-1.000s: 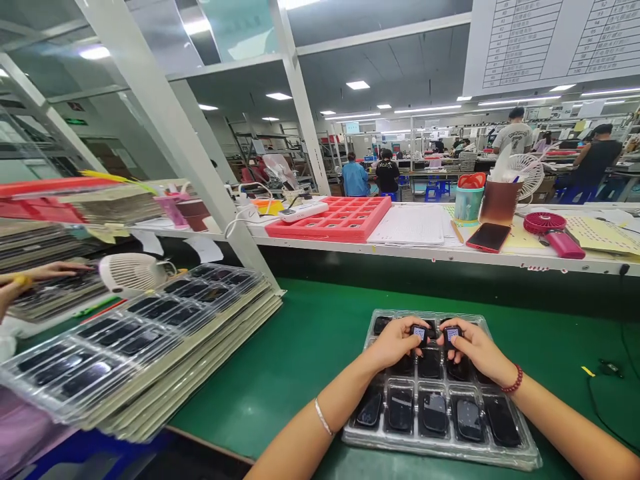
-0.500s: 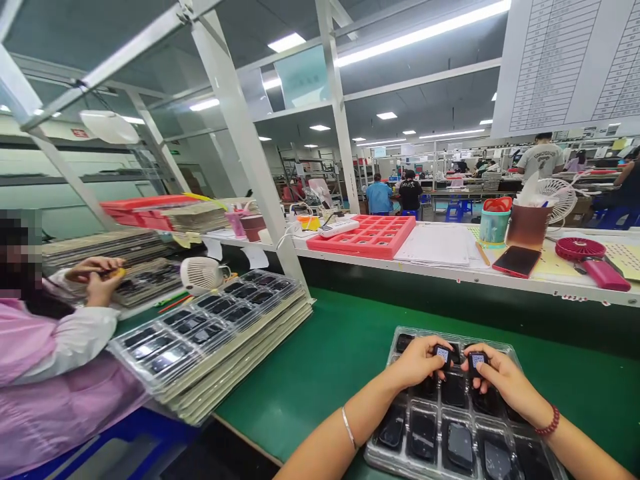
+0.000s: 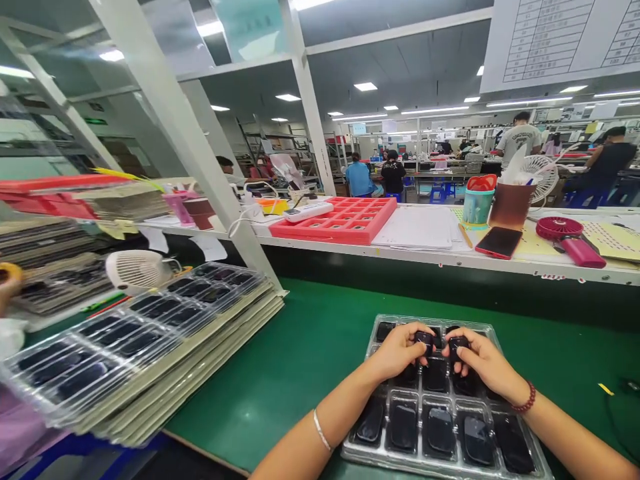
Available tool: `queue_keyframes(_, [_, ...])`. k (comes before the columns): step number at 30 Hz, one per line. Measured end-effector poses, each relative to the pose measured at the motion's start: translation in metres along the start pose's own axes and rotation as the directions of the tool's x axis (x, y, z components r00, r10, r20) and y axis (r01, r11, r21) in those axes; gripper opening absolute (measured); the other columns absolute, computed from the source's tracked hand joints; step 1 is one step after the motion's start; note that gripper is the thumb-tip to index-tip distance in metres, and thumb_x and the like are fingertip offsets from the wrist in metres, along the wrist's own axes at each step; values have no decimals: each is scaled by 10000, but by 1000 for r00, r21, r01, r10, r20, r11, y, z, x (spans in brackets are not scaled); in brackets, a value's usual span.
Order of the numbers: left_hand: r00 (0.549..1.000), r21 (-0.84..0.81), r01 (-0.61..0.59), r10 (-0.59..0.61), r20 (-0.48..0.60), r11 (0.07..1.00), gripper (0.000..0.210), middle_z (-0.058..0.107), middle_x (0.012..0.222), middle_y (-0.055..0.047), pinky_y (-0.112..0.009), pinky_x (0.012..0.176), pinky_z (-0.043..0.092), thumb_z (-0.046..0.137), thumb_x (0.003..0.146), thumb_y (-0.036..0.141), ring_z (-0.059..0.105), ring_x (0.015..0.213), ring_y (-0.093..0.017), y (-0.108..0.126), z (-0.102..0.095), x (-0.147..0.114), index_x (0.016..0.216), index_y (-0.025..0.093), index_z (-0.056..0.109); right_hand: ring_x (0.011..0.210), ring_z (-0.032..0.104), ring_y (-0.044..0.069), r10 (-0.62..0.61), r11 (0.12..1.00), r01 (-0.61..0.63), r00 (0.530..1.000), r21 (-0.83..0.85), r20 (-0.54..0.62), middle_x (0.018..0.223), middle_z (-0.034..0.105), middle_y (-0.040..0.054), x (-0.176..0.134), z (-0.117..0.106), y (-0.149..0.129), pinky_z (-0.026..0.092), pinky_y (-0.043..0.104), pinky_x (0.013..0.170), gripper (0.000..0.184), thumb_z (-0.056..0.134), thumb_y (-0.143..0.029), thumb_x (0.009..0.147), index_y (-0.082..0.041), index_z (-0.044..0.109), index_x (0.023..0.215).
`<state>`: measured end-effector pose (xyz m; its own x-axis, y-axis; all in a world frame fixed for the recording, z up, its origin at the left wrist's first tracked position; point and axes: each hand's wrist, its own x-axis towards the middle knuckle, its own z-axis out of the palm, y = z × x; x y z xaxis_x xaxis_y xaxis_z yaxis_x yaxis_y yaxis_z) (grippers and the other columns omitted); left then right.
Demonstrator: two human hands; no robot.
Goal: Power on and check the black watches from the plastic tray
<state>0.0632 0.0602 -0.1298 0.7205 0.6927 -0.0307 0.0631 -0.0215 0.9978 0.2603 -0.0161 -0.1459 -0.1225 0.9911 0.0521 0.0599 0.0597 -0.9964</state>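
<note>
Two small black smartwatch bodies are in my hands above a clear plastic tray [image 3: 434, 321]. My left hand [image 3: 399, 352] pinches one smartwatch body [image 3: 424, 339] between thumb and fingers. Its neighbour, the other smartwatch body [image 3: 457, 347], is gripped the same way in my right hand [image 3: 484, 363]. Both screens look dark, and a small gap separates them. Beneath, the tray's compartments hold several more black smartwatch bodies [image 3: 440, 430], lying flat in rows. My hands hide part of the upper rows.
On the left stands a stack of trays [image 3: 220, 353] with black devices, beside a white fan [image 3: 133, 270]. A raised shelf ahead carries a red compartment tray [image 3: 350, 233], papers [image 3: 417, 230], a phone [image 3: 499, 242] and a magenta handheld fan [image 3: 560, 228]. A co-worker's hand [image 3: 7, 283] shows at far left.
The white QR codes on both held screens have gone dark. My view has turned right and slightly down, shifting the scene left. Both hands keep their grip above the tray.
</note>
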Motion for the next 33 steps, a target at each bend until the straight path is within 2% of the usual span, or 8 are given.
queue_keyframes(10, [999, -6, -28, 28, 24, 1000, 277, 651, 819, -66, -193, 472, 344, 542, 805, 344, 586, 556, -108, 3, 0, -2, 987, 137, 571, 481, 544, 93, -12, 1000, 11, 1000, 21, 10, 806, 641, 32, 0, 0, -2, 426, 214, 434, 281, 493, -428, 861, -191, 550, 1001])
queue_keyframes(12, [999, -32, -34, 35, 12, 999, 258, 650, 845, -66, -205, 515, 383, 561, 785, 282, 580, 582, -106, 3, 1, -1, 1002, 141, 564, 517, 542, 97, -21, 999, 22, 1000, -29, 14, 826, 632, 20, -2, 1, -2, 434, 214, 458, 237, 540, -332, 839, -209, 533, 1041])
queue_keyframes(15, [998, -53, -59, 59, -15, 997, 339, 643, 888, -59, -246, 660, 447, 623, 688, 140, 590, 716, -132, 3, 2, -2, 1019, 150, 552, 629, 573, 117, -29, 998, 31, 999, -61, 32, 923, 621, 23, -3, 2, -4, 471, 231, 541, 341, 570, -200, 785, -234, 503, 1118])
queue_keyframes(20, [999, -7, -50, 50, -9, 999, 242, 619, 804, -41, -239, 596, 430, 543, 744, 169, 576, 668, -133, 2, 2, -2, 984, 150, 569, 668, 613, 143, -9, 1000, 9, 999, -11, 37, 966, 619, 62, -2, 0, -3, 491, 254, 539, 290, 490, -295, 840, -200, 518, 1112])
queue_keyframes(24, [1000, 29, -21, 21, -9, 999, 353, 630, 853, -43, -214, 528, 387, 433, 745, 104, 584, 640, -124, 1, 0, -1, 1070, 174, 551, 561, 562, 106, 4, 998, -2, 999, -61, 34, 855, 630, 26, -2, 0, -3, 481, 246, 526, 234, 552, -299, 817, -195, 529, 1025])
queue_keyframes(28, [998, -17, -52, 52, -33, 999, 344, 641, 847, -43, -252, 637, 439, 527, 671, 74, 579, 690, -131, 2, 1, -1, 1004, 159, 552, 658, 596, 135, -12, 998, 16, 998, -65, 63, 931, 623, 39, -3, 2, -6, 496, 267, 577, 268, 555, -258, 810, -207, 517, 1071])
queue_keyframes(31, [998, -40, -55, 53, -34, 998, 259, 629, 785, -37, -264, 637, 443, 565, 672, 104, 566, 671, -132, 3, 2, -2, 927, 146, 560, 698, 607, 143, -27, 997, 32, 996, -65, 81, 973, 614, 56, -4, 2, -7, 496, 271, 585, 283, 508, -252, 838, -210, 510, 1118])
queue_keyframes(33, [997, -47, -67, 66, -38, 997, 313, 633, 810, -39, -262, 653, 441, 598, 653, 99, 571, 700, -137, 3, 2, -2, 958, 150, 556, 722, 610, 146, -36, 997, 41, 996, -63, 85, 1003, 607, 59, -4, 2, -7, 502, 276, 605, 310, 528, -242, 827, -219, 504, 1136])
